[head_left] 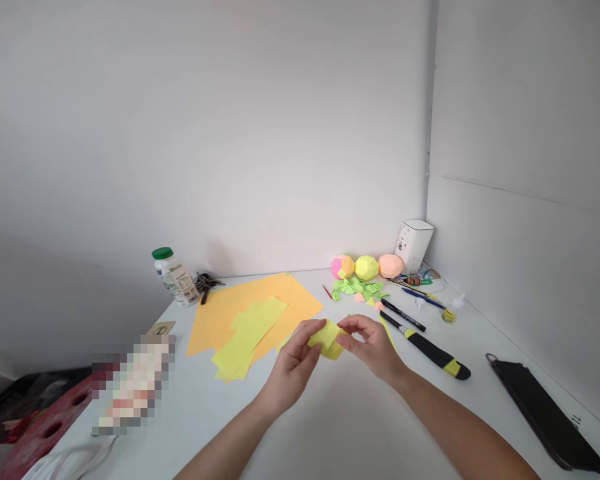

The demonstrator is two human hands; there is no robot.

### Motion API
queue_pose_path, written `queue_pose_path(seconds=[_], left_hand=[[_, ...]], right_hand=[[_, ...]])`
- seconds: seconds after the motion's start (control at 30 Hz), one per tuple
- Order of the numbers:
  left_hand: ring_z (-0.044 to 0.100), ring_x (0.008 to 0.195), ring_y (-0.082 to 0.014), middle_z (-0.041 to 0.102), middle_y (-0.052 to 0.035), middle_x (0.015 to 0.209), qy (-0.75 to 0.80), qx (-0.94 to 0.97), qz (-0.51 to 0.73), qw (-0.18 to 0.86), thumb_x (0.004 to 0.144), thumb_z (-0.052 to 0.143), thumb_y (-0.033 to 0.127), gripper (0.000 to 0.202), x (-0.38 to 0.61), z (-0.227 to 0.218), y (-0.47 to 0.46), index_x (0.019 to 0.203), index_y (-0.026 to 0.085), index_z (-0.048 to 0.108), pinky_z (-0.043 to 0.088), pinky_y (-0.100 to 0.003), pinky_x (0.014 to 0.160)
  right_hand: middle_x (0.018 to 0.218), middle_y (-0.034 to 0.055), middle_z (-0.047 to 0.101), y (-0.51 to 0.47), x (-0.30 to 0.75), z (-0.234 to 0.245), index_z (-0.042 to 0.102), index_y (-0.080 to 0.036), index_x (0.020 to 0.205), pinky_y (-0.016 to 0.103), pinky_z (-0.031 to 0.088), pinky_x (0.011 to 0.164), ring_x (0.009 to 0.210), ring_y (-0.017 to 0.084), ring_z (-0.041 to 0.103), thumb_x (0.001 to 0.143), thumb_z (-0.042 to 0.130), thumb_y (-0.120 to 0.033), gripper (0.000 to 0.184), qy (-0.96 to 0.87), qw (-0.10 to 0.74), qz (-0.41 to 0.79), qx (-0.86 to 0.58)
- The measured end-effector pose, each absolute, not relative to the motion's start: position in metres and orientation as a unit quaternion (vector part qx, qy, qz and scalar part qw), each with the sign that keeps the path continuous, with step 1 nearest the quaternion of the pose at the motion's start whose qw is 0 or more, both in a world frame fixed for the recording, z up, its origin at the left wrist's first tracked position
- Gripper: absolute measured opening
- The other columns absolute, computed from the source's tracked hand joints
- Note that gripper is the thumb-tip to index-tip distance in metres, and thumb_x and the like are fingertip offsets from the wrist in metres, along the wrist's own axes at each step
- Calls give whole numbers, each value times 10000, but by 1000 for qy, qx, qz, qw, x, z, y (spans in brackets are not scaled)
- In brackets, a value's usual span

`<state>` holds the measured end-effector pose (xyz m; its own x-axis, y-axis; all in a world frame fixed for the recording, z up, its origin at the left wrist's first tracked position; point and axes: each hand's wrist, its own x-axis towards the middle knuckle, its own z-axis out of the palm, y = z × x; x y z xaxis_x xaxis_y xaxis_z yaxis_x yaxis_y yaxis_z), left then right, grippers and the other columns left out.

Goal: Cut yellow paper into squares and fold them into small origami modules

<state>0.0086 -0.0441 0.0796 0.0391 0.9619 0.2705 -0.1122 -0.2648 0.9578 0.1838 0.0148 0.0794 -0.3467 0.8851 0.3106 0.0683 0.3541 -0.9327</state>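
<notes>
A small piece of yellow paper (329, 339) is held between my two hands above the front of the white table. My left hand (296, 358) pinches its left side between thumb and fingers. On the right side, my right hand (369, 345) grips the paper's upper corner with thumb and fingertips. The paper looks partly folded, with a lower layer showing beneath. Behind my left hand lie yellow paper strips (253, 337) on larger orange sheets (200, 327). Small green folded paper pieces (355, 287) lie in a pile beyond my right hand.
Three paper balls (367, 268) stand along the wall. To the right lie a black marker (404, 315), a utility knife (433, 350), a small glue bottle (450, 313) and a black case (547, 413). A white bottle (176, 279) with a green cap and keys (207, 283) are at the left.
</notes>
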Motion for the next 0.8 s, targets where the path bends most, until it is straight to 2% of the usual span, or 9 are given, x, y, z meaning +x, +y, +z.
queue_pose_path(seconds=[0.13,0.3,0.5,0.8], left_hand=[[520,960,-218,519,-80,1096,366,563,579,462,817,603,356,325,10,84,-45,1137,302,620,473,-308,718],[520,918,-215,527,-67,976,379,568,569,458,804,626,337,355,10,83,-46,1156,290,612,472,-336,755],[520,804,-186,521,-26,820,413,577,556,433,805,623,360,281,8,76,-44,1073,286,665,451,-321,733],[500,748,-174,508,-22,768,428,607,525,416,830,578,388,265,9,81,-46,1045,268,674,424,-288,651]], right_hand=[[737,25,601,14,184,82,678,-184,844,321,478,695,728,169,556,763,676,-391,222,-700,458,433,-336],[737,30,600,13,183,85,669,-187,767,318,462,662,718,169,558,794,655,-332,149,-715,481,419,-286],[731,26,585,14,185,84,647,-184,750,310,456,653,709,160,542,789,665,-342,164,-712,476,440,-268],[782,19,591,13,187,86,669,-195,835,301,459,695,752,160,555,770,681,-358,176,-682,458,495,-282]])
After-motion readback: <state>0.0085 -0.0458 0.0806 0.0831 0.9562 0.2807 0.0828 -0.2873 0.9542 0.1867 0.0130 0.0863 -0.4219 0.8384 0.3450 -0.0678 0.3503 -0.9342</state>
